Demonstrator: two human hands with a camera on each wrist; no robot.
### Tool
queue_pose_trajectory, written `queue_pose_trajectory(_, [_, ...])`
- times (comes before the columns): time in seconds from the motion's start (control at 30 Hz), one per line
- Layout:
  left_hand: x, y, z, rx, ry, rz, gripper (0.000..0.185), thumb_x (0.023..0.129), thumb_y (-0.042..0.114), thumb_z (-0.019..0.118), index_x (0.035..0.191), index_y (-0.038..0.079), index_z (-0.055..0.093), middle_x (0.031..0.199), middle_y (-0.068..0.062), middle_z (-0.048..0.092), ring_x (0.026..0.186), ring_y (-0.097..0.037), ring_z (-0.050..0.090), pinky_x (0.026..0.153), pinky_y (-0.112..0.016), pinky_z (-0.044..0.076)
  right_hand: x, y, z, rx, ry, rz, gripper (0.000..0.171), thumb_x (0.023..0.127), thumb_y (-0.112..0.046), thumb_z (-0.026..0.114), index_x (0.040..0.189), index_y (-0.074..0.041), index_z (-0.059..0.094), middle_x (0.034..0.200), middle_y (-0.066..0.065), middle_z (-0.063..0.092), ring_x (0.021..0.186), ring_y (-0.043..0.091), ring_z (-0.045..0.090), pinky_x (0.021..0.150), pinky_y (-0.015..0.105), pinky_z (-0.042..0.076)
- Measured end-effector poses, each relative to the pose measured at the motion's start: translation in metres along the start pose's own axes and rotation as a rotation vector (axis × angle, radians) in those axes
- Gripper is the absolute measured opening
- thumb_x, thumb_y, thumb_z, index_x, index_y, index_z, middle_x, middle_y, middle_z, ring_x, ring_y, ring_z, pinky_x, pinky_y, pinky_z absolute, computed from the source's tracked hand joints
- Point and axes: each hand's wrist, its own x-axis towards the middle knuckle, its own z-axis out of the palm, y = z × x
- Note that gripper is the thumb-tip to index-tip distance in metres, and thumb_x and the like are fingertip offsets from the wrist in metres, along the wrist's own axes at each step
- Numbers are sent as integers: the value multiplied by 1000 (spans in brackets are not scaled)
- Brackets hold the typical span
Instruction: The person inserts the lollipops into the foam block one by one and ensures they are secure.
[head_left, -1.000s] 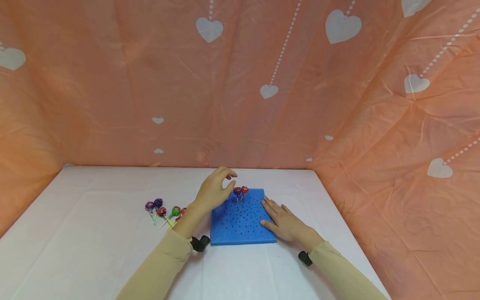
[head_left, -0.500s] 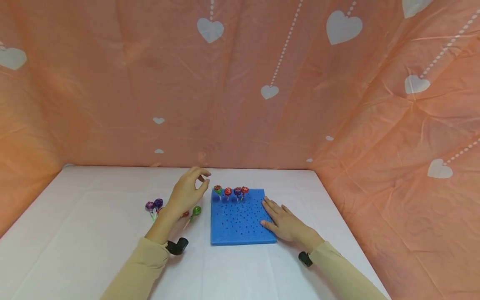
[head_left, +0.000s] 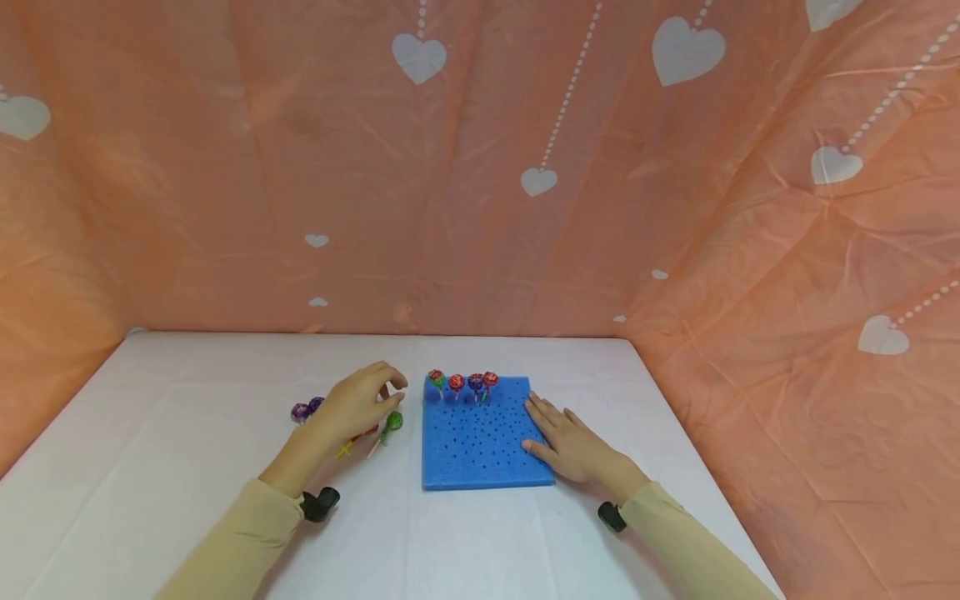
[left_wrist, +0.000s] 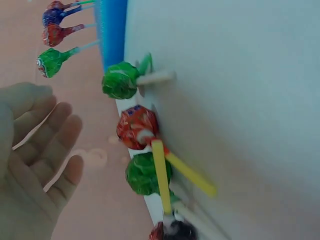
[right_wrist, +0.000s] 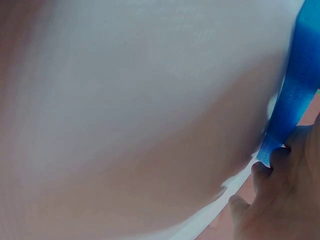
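Note:
A blue foam board point(head_left: 480, 446) dotted with holes lies on the white table. Several lollipops stand in its back row: green point(head_left: 436, 379), red point(head_left: 456, 383), purple point(head_left: 475, 382) and red point(head_left: 489, 379). My left hand point(head_left: 367, 400) hovers just left of the board, over loose lollipops, with its fingers relaxed and nothing in it. In the left wrist view its empty palm point(left_wrist: 30, 170) faces a green lollipop point(left_wrist: 120, 80), a red one point(left_wrist: 135, 127) and another green one point(left_wrist: 145, 172). My right hand point(head_left: 558, 437) lies flat on the board's right edge point(right_wrist: 300, 100).
Two purple lollipops point(head_left: 306, 408) lie farther left on the white table point(head_left: 187, 467). A green one point(head_left: 392, 421) lies beside the board. Orange cloth with white hearts point(head_left: 525, 183) closes in the back and both sides.
My left hand has drawn back from the board's back row, moving left and down over the loose lollipops. The green and red lollipops it hid now show. The right hand has not moved.

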Motion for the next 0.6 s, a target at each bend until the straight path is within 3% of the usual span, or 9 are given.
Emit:
queue_pose_trajectory(0.27, [-3, -2, -4, 63, -175, 8, 16, 97, 13, 73, 111, 5, 73, 102, -2, 68, 87, -17, 64, 75, -38, 58, -1, -1, -1, -3, 3, -2, 79, 109, -57, 39, 166, -8, 16, 174, 10, 10, 159, 33, 15, 126, 58, 16])
queue_pose_trajectory(0.6, [-3, -1, -1, 78, -221, 9, 14, 95, 12, 74, 107, 5, 74, 96, -1, 68, 82, -14, 63, 75, -38, 57, -2, -1, -1, 6, 9, -5, 79, 108, -57, 40, 166, -8, 17, 174, 10, 11, 159, 33, 16, 126, 59, 16])
